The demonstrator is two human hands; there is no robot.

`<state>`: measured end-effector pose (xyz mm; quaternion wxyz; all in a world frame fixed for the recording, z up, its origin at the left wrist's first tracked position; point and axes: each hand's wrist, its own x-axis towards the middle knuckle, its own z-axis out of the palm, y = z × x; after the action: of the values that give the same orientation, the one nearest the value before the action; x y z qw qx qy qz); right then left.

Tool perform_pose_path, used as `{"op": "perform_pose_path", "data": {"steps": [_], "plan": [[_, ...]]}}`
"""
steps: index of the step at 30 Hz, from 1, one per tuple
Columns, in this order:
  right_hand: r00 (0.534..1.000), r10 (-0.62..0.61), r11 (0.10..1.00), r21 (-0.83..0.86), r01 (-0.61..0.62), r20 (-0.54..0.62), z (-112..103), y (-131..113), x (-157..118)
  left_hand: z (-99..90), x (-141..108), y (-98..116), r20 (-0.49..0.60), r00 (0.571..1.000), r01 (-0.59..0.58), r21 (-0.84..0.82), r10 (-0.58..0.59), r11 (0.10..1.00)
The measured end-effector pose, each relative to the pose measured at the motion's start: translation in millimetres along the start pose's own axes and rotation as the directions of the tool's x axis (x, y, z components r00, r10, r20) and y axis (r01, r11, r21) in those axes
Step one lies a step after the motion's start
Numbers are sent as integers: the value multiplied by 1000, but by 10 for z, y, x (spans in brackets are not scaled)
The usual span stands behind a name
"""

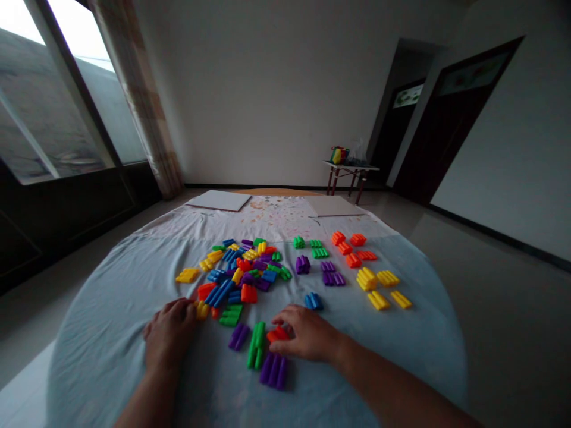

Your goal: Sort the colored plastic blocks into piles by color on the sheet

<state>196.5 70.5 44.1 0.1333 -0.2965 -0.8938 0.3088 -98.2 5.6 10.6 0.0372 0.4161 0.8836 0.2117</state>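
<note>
My right hand [307, 333] has its thumb and fingers closed around an orange-red ribbed plastic building block [277, 334], just above the cloth. Close to it lie a purple block [273, 370], a long green block [256, 346] and a smaller purple block [239, 336]. Resting palm down at the left, my left hand [171, 330] has its fingers extended beside a yellow block [202, 310]; whether they touch is unclear. Beyond both hands spreads a mixed pile of coloured blocks [241, 270]. A blue block [313, 301] sits past my right fingers.
On the right, blocks lie grouped by colour: green [317, 248], purple [332, 274], orange [353, 260] and yellow [378, 300]. Two flat boards, one left [219, 200] and one right [333, 206], lie at the far side of the cloth-covered round table [111, 333]. A small side table [350, 166] stands behind.
</note>
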Motion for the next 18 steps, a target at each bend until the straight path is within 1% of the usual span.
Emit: {"op": "perform_pose_path", "data": {"steps": [2, 4, 7, 10, 12, 15, 18], "plan": [[1000, -3, 1000, -30, 3, 16, 35, 10, 11, 5, 4, -7, -2, 1000, -9, 5, 9, 1000], [1000, 3, 1000, -24, -3, 16, 48, 39, 19, 5, 13, -13, 3, 1000, -9, 2, 9, 1000], [1000, 21, 998, 52, -20, -15, 53, 116, 33, 8, 36, -30, 19, 1000, 6, 1, -6, 1000], [999, 23, 993, 116, -17, -46, 60, 182, 45, 31, 75, -69, 3, 1000, -6, 1, 6, 1000], [998, 14, 996, 88, -9, -56, 68, 189, 48, 56, 106, -106, -22, 1000, -18, -5, 18, 1000], [996, -7, 1000, 2, 8, -86, 74, 153, 49, 91, 141, -151, -46, 999, -20, -8, 20, 1000], [989, 31, 1000, 5, -31, -144, 56, 120, 58, 96, 142, -159, -42, 999, -25, 1, 25, 1000]]}}
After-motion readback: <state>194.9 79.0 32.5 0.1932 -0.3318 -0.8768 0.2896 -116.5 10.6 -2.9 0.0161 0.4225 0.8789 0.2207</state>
